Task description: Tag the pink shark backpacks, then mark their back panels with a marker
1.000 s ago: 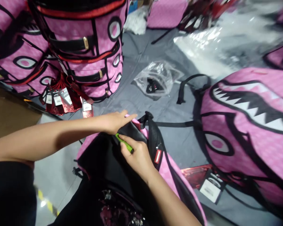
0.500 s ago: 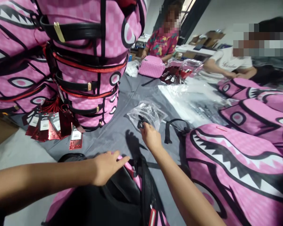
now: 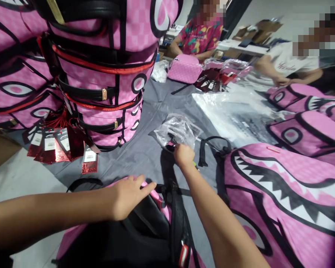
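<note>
My left hand (image 3: 130, 195) rests on the upper edge of a pink and black backpack (image 3: 139, 230) at the bottom centre, its thumb and fingers apart. Farther forward, my right hand (image 3: 184, 154) is closed beside a crumpled clear plastic bag (image 3: 180, 130) on the grey cloth. A small yellow-green bit shows at the right side of that hand, but what its fingers hold is mostly hidden. Dark and pink small pieces show inside the plastic bag.
Stacked pink backpacks (image 3: 95, 82) stand at the left, with red foil tags (image 3: 89, 158) hanging down. A shark-mouth backpack (image 3: 290, 193) lies at the right, near clear plastic sheets (image 3: 234, 111). Two people sit across the grey table (image 3: 153, 108).
My right hand has pulled back slightly from the plastic bag and closed; the black piece at its fingertips no longer shows there. My left hand stays on the backpack. The view has shifted slightly.
</note>
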Tool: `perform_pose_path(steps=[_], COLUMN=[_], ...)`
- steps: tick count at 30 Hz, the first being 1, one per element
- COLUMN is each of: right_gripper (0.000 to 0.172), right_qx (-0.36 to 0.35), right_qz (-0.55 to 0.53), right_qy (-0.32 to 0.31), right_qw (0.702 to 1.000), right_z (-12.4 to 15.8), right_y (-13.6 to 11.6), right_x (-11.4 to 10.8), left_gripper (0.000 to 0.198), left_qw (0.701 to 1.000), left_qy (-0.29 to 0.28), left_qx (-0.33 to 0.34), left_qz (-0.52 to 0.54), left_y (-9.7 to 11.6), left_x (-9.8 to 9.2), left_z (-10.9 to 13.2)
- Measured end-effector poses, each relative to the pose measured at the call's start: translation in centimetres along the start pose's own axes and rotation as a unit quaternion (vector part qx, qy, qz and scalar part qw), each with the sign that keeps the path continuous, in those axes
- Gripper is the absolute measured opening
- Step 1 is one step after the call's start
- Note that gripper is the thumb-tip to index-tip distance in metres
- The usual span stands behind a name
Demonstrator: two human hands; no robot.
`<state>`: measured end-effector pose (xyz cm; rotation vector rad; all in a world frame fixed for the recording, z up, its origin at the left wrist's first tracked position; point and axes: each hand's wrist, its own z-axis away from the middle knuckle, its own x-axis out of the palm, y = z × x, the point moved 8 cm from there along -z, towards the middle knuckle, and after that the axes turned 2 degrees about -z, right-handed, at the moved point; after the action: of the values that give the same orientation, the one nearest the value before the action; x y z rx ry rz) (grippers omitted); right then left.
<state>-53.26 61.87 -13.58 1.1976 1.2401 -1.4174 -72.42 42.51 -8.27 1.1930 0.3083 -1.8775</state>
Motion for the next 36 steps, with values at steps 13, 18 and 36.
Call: perform_pose_path(steps=[13, 18, 36], right_gripper=[0.026, 0.022, 0.017], right_qx=[-0.108, -0.163, -0.343], right_qz=[-0.427, -0.354, -0.027], right_qy=[-0.008, -0.064, -0.135], right_qw=[0.897, 0.919, 0.929], right_z=[23.6, 27.8, 27.1], right_y=[-1.5, -4.9, -15.4], right_x=[-10.3, -8.0, -5.0], left_gripper=[0.081, 0.09, 0.057], left_qw=[0.976, 0.938, 0.891], left_qy=[0.145, 0.202, 0.294], left_qx=[-0.049, -0.079, -0.136], left_qz=[0.155, 0.27, 0.319], left_y=[-0.8, -2.1, -4.4], left_x=[-0.1, 3.8, 7.8], left_z=[4.8, 9.7, 11.0])
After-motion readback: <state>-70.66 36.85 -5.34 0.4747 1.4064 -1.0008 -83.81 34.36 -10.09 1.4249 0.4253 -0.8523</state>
